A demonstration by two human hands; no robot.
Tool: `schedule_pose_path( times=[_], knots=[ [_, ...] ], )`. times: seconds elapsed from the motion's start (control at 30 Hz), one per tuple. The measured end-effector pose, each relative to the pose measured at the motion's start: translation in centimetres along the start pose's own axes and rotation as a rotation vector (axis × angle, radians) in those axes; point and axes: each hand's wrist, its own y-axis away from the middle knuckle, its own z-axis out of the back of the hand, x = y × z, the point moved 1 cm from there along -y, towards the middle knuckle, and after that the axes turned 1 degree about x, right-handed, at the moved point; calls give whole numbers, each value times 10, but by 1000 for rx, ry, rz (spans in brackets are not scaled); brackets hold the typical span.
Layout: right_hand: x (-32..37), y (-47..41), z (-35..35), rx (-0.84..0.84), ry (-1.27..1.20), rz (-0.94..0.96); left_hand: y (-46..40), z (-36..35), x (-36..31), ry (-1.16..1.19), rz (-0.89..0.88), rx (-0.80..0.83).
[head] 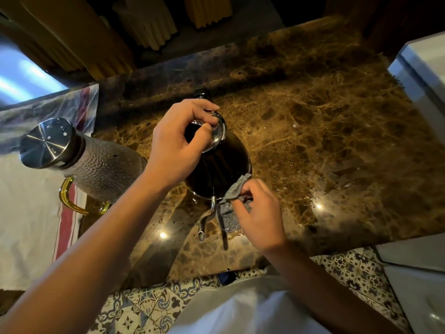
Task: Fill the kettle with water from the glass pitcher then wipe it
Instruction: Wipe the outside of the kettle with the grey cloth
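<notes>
A dark shiny metal kettle (222,169) stands in the middle of the brown marble counter (325,131), its thin curved spout (206,219) pointing toward me. My left hand (178,143) grips the knob of the kettle's lid (216,131) from above. My right hand (261,213) pinches a grey cloth (232,203) against the kettle's lower side, beside the base of the spout. The glass pitcher (106,169), textured, with a steel lid (45,143) and an amber handle (69,200), stands to the left of the kettle.
A white towel with red stripes (31,213) lies under the pitcher at the left. Water drops and a wet sheen cover the counter to the right of the kettle. A white appliance (426,75) sits at the right edge. Patterned floor tiles (144,307) show below the counter's front edge.
</notes>
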Motion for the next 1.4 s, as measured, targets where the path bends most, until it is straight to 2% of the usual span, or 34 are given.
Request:
schedule_pose_path(
  times=[0.27, 0.43, 0.63, 0.7, 0.77, 0.83, 0.9, 1.0, 1.2, 1.4],
  knots=[
    [-14, -9, 13, -7, -65, -160, -10, 15, -3, 178, 62, 216],
    [-17, -15, 19, -24, -69, -148, -14, 19, -9, 300, 103, 313],
    [-15, -9, 20, 99, -49, -127, -27, 31, -10, 275, 116, 486],
    [-17, -10, 20, 119, -70, -148, -24, 32, -12, 106, 106, 462],
    [-20, -12, 22, 129, -141, -193, -13, 28, -18, -114, 123, 324],
    [-22, -18, 24, 119, -179, -228, 0, 19, -27, -222, 132, 203],
    [-24, -28, 24, 76, -160, -182, 7, 9, -30, -241, 108, 141],
    [-30, -50, 22, 43, -122, -134, 6, 11, -26, -220, 59, 140],
    [-34, -78, 21, 140, -66, -216, 4, 17, -22, -186, 40, 211],
    [-21, -36, 27, 237, -46, -177, 5, 15, -25, -233, 87, 208]
  ],
)
